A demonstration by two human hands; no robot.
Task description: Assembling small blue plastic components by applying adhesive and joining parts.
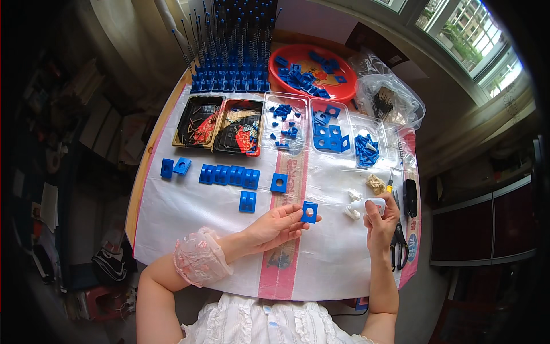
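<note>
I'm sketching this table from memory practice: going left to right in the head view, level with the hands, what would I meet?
Pink sheer fabric cuff → left hand holding a blue square plastic plate with a round hole → right hand holding a white plastic bottle → black-handled scissors.

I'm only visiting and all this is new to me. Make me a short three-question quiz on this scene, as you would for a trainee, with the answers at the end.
1. What does the left hand hold?
2. True or false: the right hand holds the scissors.
3. Fill in the colour: the red tray holds ____ parts.

Key:
1. A blue piece with a round hole.
2. False; it holds a white bottle.
3. Blue.
</note>
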